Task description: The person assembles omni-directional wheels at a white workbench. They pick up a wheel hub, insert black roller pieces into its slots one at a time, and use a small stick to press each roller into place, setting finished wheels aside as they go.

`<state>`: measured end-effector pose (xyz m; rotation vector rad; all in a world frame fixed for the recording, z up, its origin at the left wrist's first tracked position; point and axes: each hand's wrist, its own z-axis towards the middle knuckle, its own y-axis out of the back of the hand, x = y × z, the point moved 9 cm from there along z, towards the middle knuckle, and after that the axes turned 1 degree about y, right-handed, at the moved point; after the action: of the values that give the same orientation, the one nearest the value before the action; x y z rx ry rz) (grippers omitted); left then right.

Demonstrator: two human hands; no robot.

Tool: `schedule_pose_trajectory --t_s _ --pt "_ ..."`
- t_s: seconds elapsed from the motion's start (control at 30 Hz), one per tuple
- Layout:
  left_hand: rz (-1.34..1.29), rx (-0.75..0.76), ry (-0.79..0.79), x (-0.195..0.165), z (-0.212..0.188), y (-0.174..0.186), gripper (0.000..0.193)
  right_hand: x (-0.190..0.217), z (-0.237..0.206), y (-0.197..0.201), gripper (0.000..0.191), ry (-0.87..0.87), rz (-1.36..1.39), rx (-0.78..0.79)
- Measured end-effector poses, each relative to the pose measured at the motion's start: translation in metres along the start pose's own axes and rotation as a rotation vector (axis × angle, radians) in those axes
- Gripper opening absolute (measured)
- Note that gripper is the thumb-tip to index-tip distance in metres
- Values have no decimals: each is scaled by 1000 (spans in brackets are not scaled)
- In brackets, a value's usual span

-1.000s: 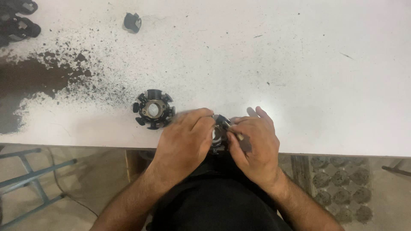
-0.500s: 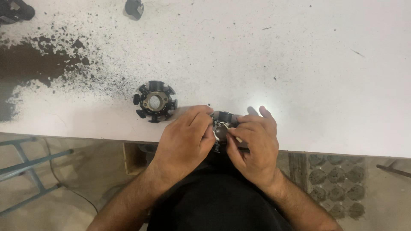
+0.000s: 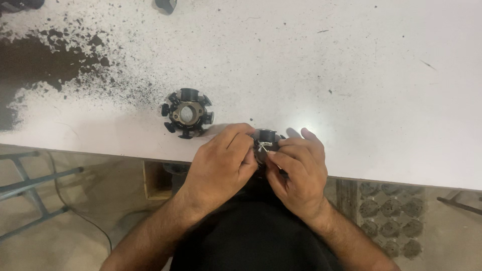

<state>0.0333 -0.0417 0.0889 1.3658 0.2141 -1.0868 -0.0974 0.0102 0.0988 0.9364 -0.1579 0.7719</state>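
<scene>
Seen from above, my two bare hands meet at the near edge of a white table [image 3: 351, 75], at the six o'clock side of the view. My left hand [image 3: 221, 163] and my right hand [image 3: 296, 173] are both closed around a small dark stator-like part [image 3: 265, 136], a round piece with stubby wound poles, most of it hidden by my fingers [image 3: 286, 145] so only its top pole shows. Between my thumbs a thin pale strand [image 3: 264, 147], perhaps a wire or tie, crosses the part; I cannot tell which hand pinches it. A second, matching stator [image 3: 187, 113] lies flat on the table at about ten o'clock from my hands, near but not touching them. Compared with a second ago, my hands and the held part sit in nearly the same place at the table edge, and the resting stator has not moved; only the view has drifted slightly, so the dark object [image 3: 165, 5] at twelve o'clock is now half cut off. I judge the fine fingertip work on the held part is ongoing. A dark sooty stain [image 3: 35, 60] spreads at ten o'clock.
</scene>
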Motion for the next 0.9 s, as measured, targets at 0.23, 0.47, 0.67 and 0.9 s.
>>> schedule_pose_trajectory --t_s 0.23,0.47,0.67,0.9 --pt "180 -37 -98 -11 -4 30 17 -12 6 7 30 -11 -65 40" --pt "393 -142 270 45 4 88 105 -58 -9 66 23 -231 -138 -183" --pt "101 77 57 3 13 30 102 -44 -20 64 23 -211 100 -231" --pt "74 23 4 -17 7 12 55 -22 -9 37 24 -215 137 -93"
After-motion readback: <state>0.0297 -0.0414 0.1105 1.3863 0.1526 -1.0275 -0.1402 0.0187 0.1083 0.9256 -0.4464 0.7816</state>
